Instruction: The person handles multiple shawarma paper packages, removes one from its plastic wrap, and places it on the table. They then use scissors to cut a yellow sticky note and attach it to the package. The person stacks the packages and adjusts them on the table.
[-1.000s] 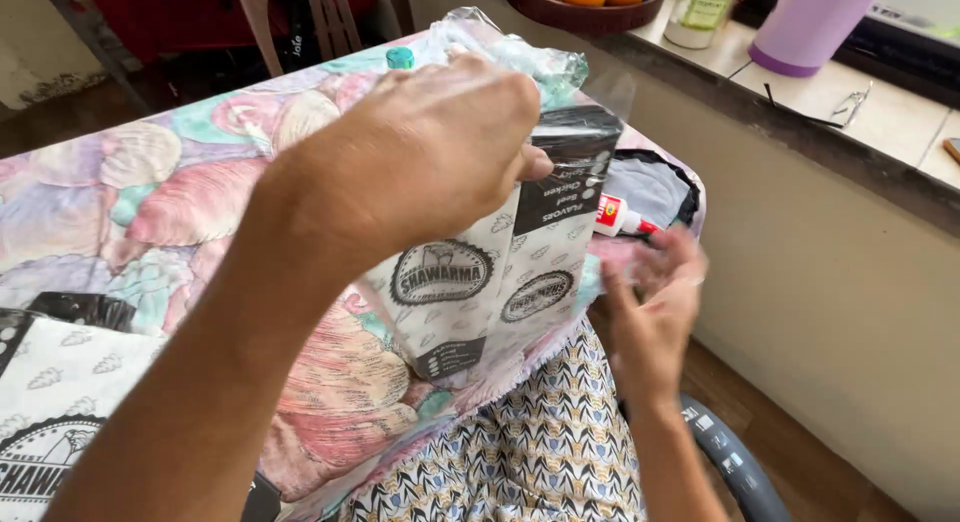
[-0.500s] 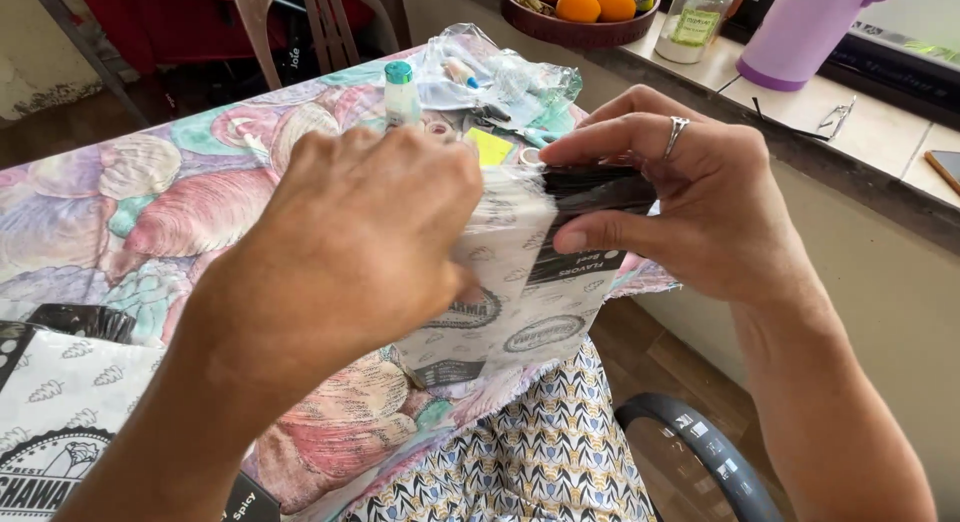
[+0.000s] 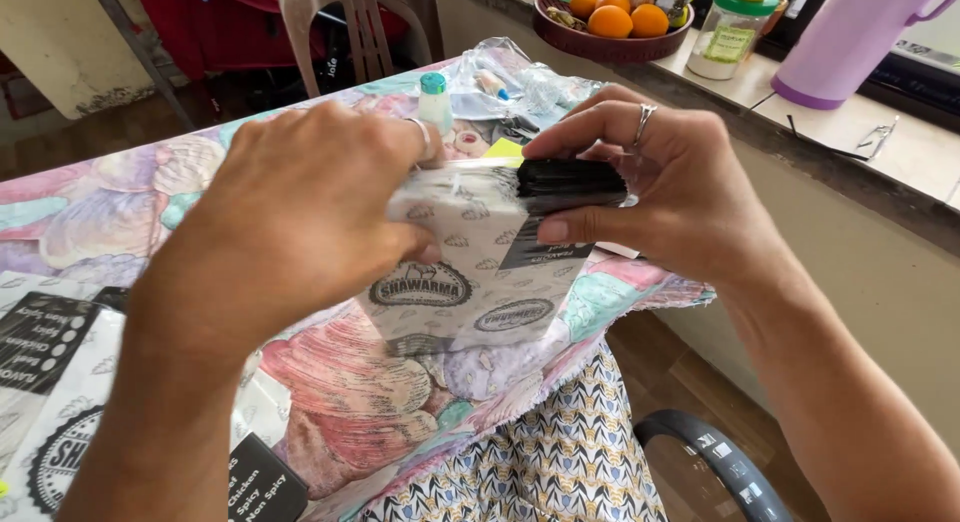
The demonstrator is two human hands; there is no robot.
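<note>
Floral tablecloth [image 3: 130, 202] covers the table; on it sits a white printed cardboard box [image 3: 470, 282]. Left hand [image 3: 300, 212] clamps its left side, right hand [image 3: 650, 172] pinches the black top flap [image 3: 570, 179] between thumb and fingers.

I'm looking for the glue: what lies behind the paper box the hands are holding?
Behind the box stand a small bottle with a teal cap and crumpled clear plastic on the tablecloth. Both hands hide whatever lies directly behind.
</note>
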